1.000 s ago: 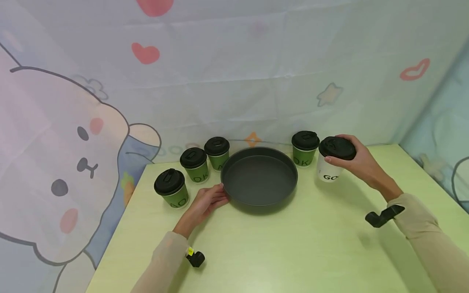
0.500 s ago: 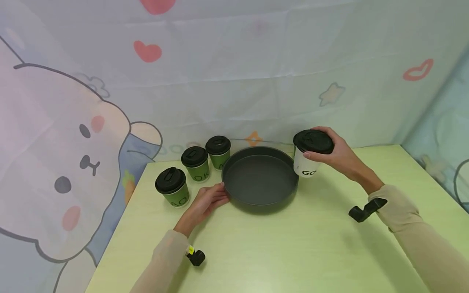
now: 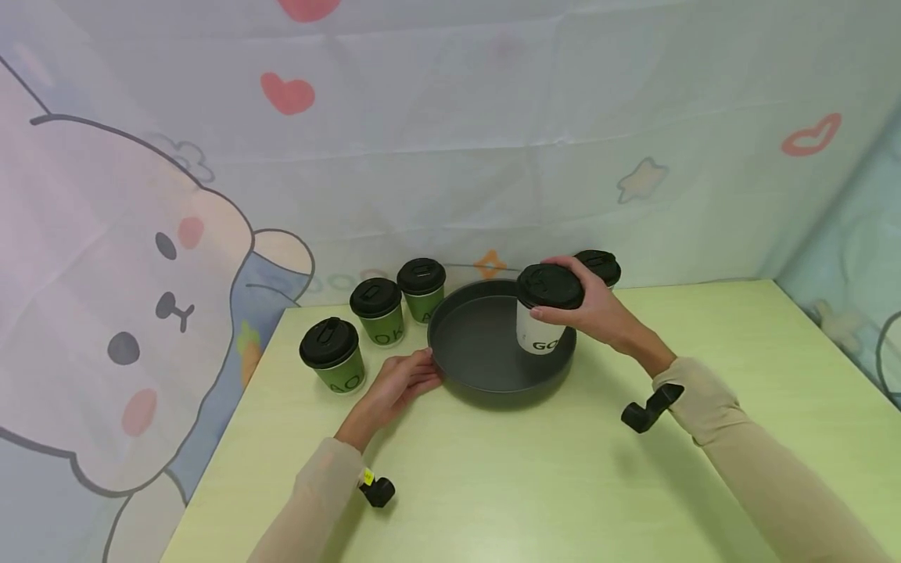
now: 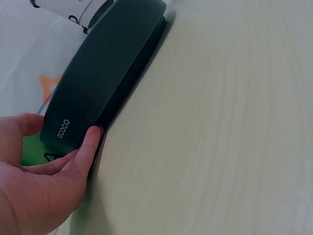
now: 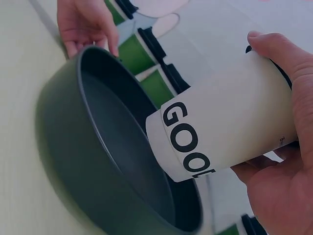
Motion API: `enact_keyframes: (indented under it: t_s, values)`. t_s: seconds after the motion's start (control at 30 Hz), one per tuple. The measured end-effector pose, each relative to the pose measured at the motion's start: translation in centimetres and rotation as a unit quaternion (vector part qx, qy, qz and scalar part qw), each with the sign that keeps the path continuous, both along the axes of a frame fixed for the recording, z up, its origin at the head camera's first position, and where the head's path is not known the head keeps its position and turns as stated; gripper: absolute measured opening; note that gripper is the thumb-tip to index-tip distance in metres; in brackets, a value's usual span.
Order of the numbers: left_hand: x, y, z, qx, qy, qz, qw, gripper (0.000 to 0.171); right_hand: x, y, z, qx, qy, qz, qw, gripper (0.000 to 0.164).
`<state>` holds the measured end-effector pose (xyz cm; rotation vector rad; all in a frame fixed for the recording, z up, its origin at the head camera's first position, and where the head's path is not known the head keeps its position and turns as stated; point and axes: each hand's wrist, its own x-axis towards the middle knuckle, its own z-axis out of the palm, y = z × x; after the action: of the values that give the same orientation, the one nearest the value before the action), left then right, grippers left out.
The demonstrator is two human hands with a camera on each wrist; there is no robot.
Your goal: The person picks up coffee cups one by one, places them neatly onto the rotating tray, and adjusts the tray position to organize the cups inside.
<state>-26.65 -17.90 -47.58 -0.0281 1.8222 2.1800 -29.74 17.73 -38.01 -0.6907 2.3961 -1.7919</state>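
Observation:
My right hand (image 3: 598, 313) grips a white paper coffee cup (image 3: 540, 332) from behind, close under its black lid. The cup is upright over the right part of a round dark grey pan (image 3: 472, 352), and its "GOOD" lettering shows in the right wrist view. At the pan's left side is my left hand (image 3: 401, 387). In the left wrist view its thumb touches the rim while the fingers (image 4: 89, 147) lie low against the outer wall, beside the "ecoco" mark.
Left of the pan stand three green lidded cups: a front one (image 3: 341, 367), a middle one (image 3: 380, 320) and a back one (image 3: 422, 293). Another lidded cup (image 3: 601, 266) stands behind my right hand, mostly hidden. A printed cloth (image 3: 450, 156) hangs behind the table (image 3: 528, 485).
My right hand has carried the white cup leftward, from beside the green cup at right to over the pan. The left hand and the pan have stayed in place.

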Motion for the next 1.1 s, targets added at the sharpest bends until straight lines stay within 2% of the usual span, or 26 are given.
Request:
enact_keyframes:
  t_s: [0.4,0.8,1.1]
  values:
    - [0.0,-0.1,-0.1,0.005,-0.003,0.0,1.0,0.047,0.0,-4.9,-1.5,-0.009,-0.01,0.034,0.999,0.081]
    - [0.0,-0.1,0.1,0.004,0.006,-0.011,0.9999,0.047,-0.2,-9.4,-3.4,0.025,0.0,0.014,1.0,0.091]
    - [0.1,-0.1,0.1,0.003,0.006,-0.012,0.9999,0.046,0.0,-11.6,-4.7,0.034,0.021,0.025,0.999,0.086]
